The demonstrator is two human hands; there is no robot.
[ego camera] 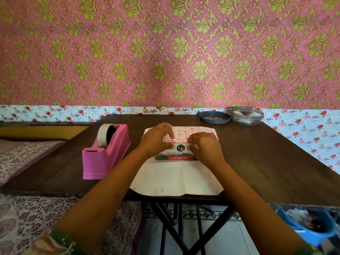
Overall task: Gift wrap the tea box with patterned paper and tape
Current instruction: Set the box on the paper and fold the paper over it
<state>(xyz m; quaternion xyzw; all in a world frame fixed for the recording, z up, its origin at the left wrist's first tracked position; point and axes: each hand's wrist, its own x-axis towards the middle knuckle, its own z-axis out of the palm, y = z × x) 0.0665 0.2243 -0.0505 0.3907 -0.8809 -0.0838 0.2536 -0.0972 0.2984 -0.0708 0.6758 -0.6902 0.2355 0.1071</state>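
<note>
The tea box [179,152], white with a red "ASSAM TEA" strip, lies on the wrapping paper [176,179], whose plain white underside faces up. The far flap of the paper [184,134], pink-spotted on its patterned side, is folded over the box's far half. My left hand [157,138] presses that flap down at the box's left end. My right hand [205,146] pins the flap's edge at the right end. Both hands rest flat with fingers curled on the paper. A pink tape dispenser [105,153] with a white tape roll stands left of the paper.
The dark wooden table [266,162] stands against a patterned wall. A round lid [214,117] and a clear round container [246,115] sit at the back right. A bed with patterned sheets [24,159] lies to the left. A blue tub [309,227] sits on the floor at right.
</note>
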